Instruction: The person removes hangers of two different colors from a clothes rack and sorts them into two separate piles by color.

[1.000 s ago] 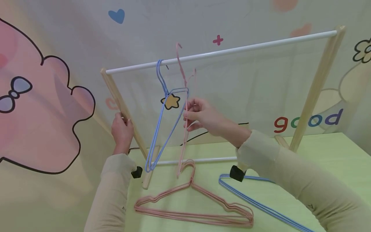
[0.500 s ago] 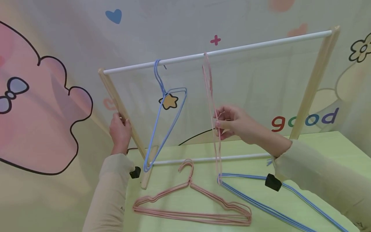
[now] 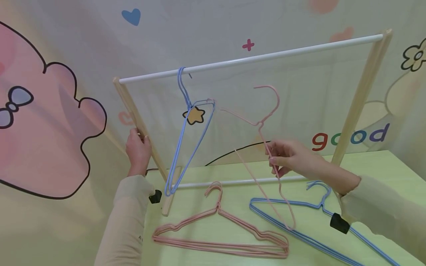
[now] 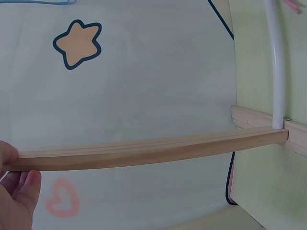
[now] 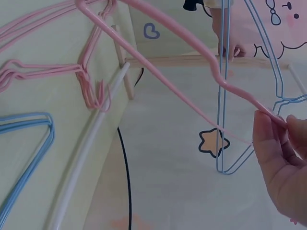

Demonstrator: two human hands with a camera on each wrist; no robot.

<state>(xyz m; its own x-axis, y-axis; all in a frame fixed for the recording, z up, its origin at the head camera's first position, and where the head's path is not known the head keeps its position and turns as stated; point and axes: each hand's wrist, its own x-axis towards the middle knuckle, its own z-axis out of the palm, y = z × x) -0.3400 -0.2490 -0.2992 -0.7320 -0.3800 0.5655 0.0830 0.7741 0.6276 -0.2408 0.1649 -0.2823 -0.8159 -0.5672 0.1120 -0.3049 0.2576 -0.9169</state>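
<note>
My left hand (image 3: 139,153) grips the left wooden post (image 3: 128,103) of a small clothes rack; the left wrist view shows thumb and fingers on either side of this post (image 4: 144,153). With thumb and fingers, my right hand (image 3: 293,157) pinches one shoulder of a pink wire hanger (image 3: 278,100). The hanger is tilted, its hook below the white rail (image 3: 283,54) and its lower corner overlapping the blue hangers on the table. In the right wrist view, the pinched wire of the hanger (image 5: 192,42) runs up left from the fingertips.
Two blue hangers (image 3: 181,85) hang near the rail's left end. Several pink hangers (image 3: 218,210) lie stacked on the pale green table (image 3: 369,173), beside several blue ones (image 3: 322,206). A lower white bar (image 3: 239,181) joins the rack's feet.
The pink hanger moved right from beside the hanging blue hangers, dropped with its hook below the rail, and turned from edge-on to partly broadside. My left hand stays on the post.
</note>
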